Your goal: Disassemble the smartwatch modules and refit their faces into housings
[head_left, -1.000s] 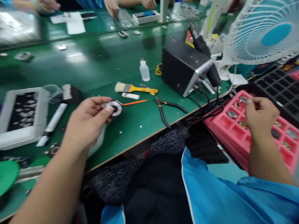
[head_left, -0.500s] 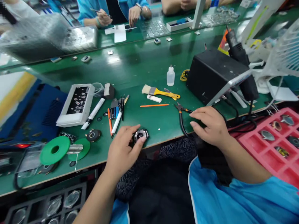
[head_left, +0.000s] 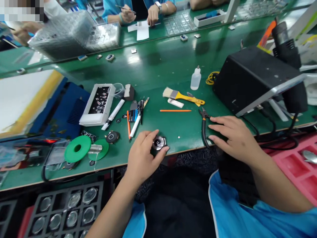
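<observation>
My left hand (head_left: 146, 155) is at the front edge of the green bench, its thumb and fingers around a round dark watch case (head_left: 159, 142) lying there. The case's shiny round face points up. To the right, my right hand (head_left: 231, 137) has its fingers spread apart beside the cutting pliers (head_left: 203, 127). One black handle of the pliers shows; the other is mostly hidden by the hand. A tiny white piece (head_left: 178, 137) lies between the two hands. Beyond it are an orange stick (head_left: 175, 110) and a yellow-handled brush (head_left: 184, 96).
A dropper bottle (head_left: 195, 78) and black box unit (head_left: 257, 79) stand at the back right. Left are a white tray (head_left: 85, 119) of small parts, a marker (head_left: 113, 114) and a green spool (head_left: 77, 148). A grey tray (head_left: 58, 206) of watches sits below the bench. A co-worker's hands (head_left: 153, 15) are opposite.
The view has turned left, so the bench things sit further right in the picture. My right hand has come further over the pliers' handle; my left hand stays at the watch case.
</observation>
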### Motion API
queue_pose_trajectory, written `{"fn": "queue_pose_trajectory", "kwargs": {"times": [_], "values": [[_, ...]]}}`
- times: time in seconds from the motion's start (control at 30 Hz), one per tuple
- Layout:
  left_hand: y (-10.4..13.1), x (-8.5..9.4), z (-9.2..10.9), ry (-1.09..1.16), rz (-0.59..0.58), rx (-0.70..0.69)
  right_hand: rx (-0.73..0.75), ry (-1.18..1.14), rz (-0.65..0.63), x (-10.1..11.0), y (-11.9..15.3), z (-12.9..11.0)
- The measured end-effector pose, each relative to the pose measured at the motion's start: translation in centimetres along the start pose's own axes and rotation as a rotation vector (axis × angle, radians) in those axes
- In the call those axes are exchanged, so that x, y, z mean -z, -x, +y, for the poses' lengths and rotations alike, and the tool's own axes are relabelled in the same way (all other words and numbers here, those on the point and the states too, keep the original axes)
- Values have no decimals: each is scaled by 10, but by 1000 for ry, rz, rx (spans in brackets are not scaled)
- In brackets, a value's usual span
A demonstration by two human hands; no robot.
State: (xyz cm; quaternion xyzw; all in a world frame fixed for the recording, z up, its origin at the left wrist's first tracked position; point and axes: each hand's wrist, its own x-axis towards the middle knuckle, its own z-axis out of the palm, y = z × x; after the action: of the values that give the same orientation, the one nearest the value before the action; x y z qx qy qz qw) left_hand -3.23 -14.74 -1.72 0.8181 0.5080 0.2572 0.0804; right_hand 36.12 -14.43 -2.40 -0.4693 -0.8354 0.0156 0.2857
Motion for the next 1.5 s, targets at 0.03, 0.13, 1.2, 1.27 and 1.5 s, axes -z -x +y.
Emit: {"fn": "queue_pose_trajectory", "kwargs": {"times": [0.03,0.13,1.2,1.27,1.5], "values": [[-1,2,-2,12,-21,11,-4,-7,7,0,-2,0],[-13,11,-6,69,-156,66,-8,-36,5,5,-16,0],[-132,-20,-28,713,34,253,-282,-643,-303,-56,-205,-35],[-133,-20,-27,783,26,269,-277,-654,-296,-55,-206,-35],[-135,-23,-27,991,-13,327,-318,-651,-308,-54,-205,-37]]}}
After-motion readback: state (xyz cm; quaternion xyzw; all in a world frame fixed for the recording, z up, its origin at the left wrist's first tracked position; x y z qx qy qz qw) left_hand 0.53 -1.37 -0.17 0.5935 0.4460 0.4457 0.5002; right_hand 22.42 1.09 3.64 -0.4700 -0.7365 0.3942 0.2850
